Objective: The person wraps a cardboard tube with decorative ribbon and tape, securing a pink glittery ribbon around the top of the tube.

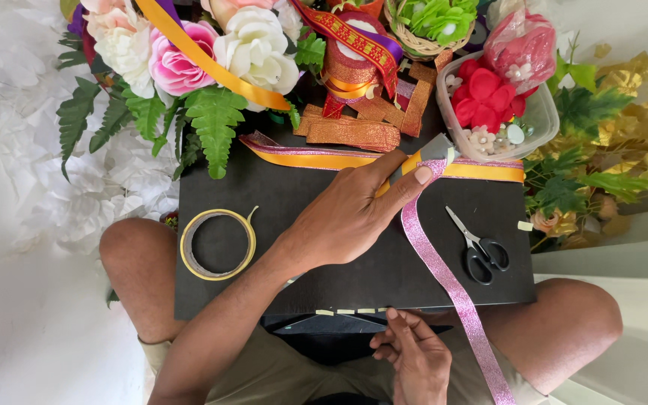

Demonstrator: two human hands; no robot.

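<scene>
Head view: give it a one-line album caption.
Left hand presses a glittery pink ribbon onto a black board, between a yellow tape roll and black-handled scissors.

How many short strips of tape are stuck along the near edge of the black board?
4, in a row on the board's near edge just above the right hand: strips and. More may be hidden by the left forearm.

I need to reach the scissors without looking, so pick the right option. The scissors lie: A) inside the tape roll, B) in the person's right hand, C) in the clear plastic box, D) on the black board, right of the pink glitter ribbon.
D: the scissors lie flat on the black board, right of the pink glitter ribbon, with no hand touching them.
</scene>
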